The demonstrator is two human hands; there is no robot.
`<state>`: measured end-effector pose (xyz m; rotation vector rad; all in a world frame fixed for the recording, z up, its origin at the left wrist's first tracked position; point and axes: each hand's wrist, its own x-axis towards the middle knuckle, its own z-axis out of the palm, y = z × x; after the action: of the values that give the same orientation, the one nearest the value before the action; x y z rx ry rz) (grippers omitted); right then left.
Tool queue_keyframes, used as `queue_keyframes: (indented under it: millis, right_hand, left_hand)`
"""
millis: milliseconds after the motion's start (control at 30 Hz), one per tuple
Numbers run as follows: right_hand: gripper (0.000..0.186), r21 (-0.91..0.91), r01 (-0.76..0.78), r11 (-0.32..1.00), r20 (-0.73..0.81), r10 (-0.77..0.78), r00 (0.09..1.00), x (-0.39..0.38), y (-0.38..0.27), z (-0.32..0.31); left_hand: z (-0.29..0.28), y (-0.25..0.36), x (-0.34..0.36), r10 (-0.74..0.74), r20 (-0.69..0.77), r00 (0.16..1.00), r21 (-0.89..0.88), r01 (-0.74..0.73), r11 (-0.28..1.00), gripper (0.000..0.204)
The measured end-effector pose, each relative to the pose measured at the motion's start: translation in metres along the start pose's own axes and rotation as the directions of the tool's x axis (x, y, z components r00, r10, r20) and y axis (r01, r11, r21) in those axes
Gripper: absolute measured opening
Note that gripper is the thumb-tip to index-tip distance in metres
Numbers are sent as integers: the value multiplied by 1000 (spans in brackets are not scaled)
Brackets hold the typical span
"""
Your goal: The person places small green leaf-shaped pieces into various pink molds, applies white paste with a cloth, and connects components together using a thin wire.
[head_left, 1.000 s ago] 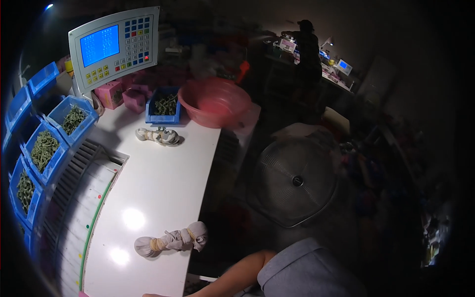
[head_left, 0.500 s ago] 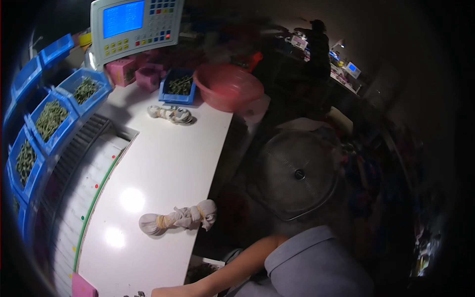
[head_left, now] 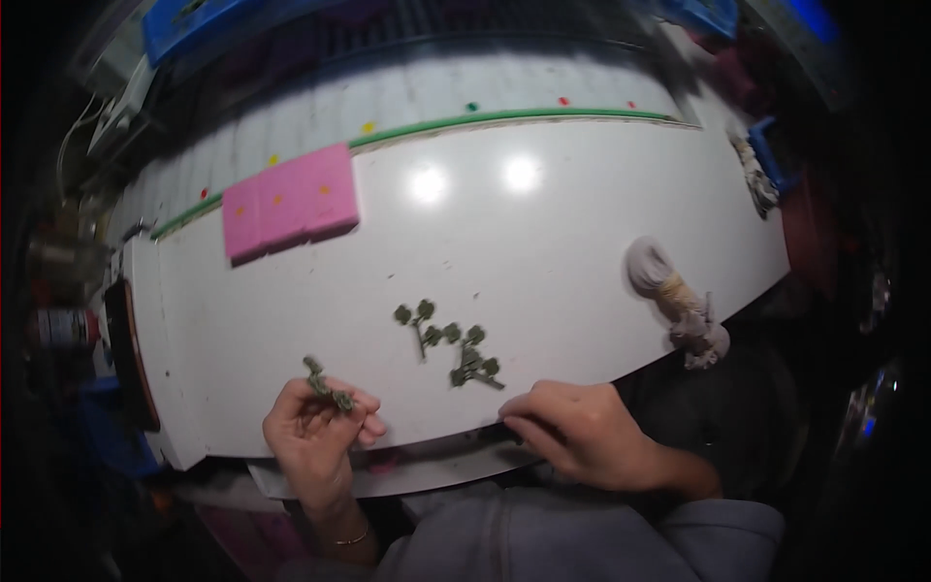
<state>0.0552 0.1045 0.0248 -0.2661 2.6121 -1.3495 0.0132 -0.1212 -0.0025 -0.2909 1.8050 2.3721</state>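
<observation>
In my left hand (head_left: 320,432), near the table's front edge, a small green sprig-like piece (head_left: 328,386) with rounded heads is pinched between the fingers. My right hand (head_left: 587,436) is at the front edge, its fingers pressed together. Whatever it may hold is too small or hidden to name. Between and beyond my hands, several similar green branched pieces (head_left: 470,359) lie on the white tabletop (head_left: 543,262). One of them, a three-headed piece (head_left: 421,330), lies a little to the left of the rest, close to them.
A grey cloth bundle (head_left: 679,301) tied with tan bands lies at the right, with another bundle (head_left: 754,175) farther back. Pink foam-like blocks (head_left: 291,204) sit at the far left along a green strip (head_left: 524,113). An open drawer (head_left: 417,472) juts out below the front edge.
My view has swung left from the right end of the table. Both hands, the green pieces and the pink blocks now show fully; the sprig in my left hand was out of sight before.
</observation>
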Motion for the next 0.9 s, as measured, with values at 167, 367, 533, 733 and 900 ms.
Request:
queue_keyframes:
  millis: [167,367,533,733,900]
  right_hand:
    - [14,-170,38,985,-155,-64,986,16,-11,20]
    - [19,-287,-117,951,-100,92,991,14,3,24]
    - [16,-14,-77,997,-138,74,988,14,-7,20]
    - [21,-9,178,984,-227,-175,958,25,-26,25]
    - [22,-218,-1,976,-366,-81,927,34,-5,20]
  left_hand:
    - [-15,4,-5,65,49,997,-91,-60,994,31]
    - [-5,-6,1,54,104,993,-276,-23,961,38]
    - [-7,-15,0,-50,280,959,-316,141,938,28]
    - [18,-12,-1,-271,296,916,-317,361,877,49]
    - [11,-14,1,-238,302,923,-405,350,844,45]
